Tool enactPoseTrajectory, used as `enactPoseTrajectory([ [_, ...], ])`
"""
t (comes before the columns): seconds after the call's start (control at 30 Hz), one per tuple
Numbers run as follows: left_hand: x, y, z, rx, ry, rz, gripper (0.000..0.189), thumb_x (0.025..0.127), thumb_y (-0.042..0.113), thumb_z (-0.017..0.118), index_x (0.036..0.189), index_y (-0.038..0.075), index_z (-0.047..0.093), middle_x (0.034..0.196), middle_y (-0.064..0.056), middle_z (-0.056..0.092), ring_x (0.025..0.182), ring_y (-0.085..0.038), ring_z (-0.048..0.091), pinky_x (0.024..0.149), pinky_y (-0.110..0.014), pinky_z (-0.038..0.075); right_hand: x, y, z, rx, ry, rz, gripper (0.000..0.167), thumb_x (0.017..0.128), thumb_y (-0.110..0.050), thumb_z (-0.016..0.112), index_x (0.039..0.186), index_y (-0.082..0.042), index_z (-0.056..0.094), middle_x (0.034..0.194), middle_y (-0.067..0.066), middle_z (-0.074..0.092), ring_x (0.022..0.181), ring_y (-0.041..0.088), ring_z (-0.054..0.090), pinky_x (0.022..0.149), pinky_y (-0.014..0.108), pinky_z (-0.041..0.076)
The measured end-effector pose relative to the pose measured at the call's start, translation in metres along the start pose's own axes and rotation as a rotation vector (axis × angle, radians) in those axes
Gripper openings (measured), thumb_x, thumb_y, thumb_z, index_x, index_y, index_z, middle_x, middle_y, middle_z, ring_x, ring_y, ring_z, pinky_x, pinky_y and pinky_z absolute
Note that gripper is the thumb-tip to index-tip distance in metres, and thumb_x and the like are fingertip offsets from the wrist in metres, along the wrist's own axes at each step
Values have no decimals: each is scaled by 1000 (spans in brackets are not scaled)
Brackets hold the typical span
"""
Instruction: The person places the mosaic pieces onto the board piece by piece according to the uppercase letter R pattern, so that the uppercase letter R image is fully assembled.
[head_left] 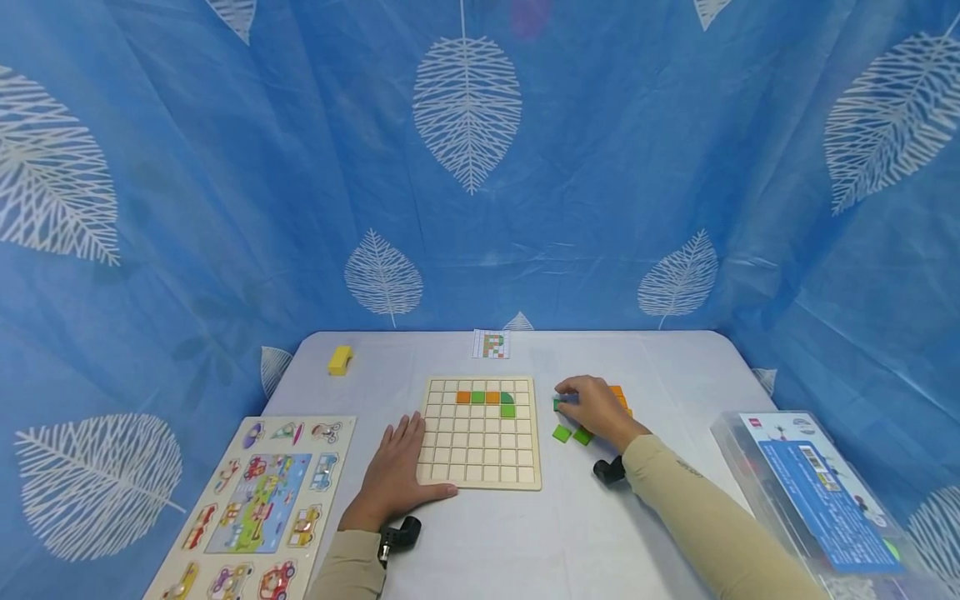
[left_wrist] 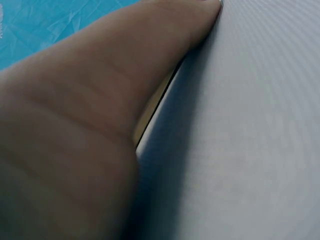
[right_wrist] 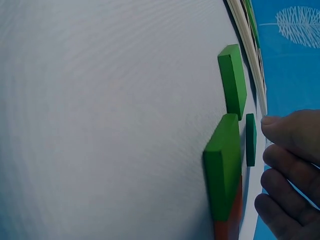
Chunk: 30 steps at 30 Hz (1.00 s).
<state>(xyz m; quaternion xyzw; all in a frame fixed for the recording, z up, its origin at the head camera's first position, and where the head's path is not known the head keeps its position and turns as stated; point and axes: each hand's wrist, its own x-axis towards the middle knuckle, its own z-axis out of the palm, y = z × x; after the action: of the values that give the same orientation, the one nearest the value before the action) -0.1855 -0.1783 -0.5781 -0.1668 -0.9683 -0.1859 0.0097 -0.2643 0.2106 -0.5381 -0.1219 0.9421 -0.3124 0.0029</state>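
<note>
In the head view a square wooden grid board lies on the table, with several orange and green pieces set in its upper rows. My left hand rests at the board's left side, fingers straight and thumb spread along its near edge. To the board's right, my right hand hovers with bent fingers beside a small dark green piece. Thumb and forefinger stand apart, with no piece seen between them. Two light green square tiles lie nearer me. The right hand partly hides some orange tiles.
A small pattern card lies at the table's back edge. To the back left is a yellow block. A picture puzzle board lies at the left, and a clear plastic box stands at the right. Blue curtains surround the table.
</note>
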Motion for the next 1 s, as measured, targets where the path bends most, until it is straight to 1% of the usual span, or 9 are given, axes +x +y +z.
enactPoseTrajectory([
  [0.23, 0, 0, 0, -6, 9, 6, 140, 69, 91, 69, 164, -4, 29, 170, -18, 26, 158, -35, 17, 127, -52, 11, -2, 0, 2, 3, 1, -8, 33, 93, -10, 83, 124, -5, 76, 122, 10, 72, 120, 33, 64, 100, 51, 54],
  [0.53, 0, 1, -1, -2, -2, -4, 140, 69, 91, 69, 164, -3, 28, 170, -17, 25, 158, -35, 16, 127, -51, 11, -1, 2, 4, -6, -10, 3, 32, 92, -10, 84, 123, -6, 77, 119, 7, 73, 116, 30, 66, 100, 49, 54],
  [1.0, 0, 0, 0, -2, 0, -5, 140, 69, 91, 69, 164, -3, 28, 170, -17, 25, 158, -34, 16, 127, -51, 11, -2, 3, 5, -8, 9, -53, 25, 93, -7, 83, 117, -6, 78, 114, 7, 74, 110, 28, 68, 93, 47, 57],
])
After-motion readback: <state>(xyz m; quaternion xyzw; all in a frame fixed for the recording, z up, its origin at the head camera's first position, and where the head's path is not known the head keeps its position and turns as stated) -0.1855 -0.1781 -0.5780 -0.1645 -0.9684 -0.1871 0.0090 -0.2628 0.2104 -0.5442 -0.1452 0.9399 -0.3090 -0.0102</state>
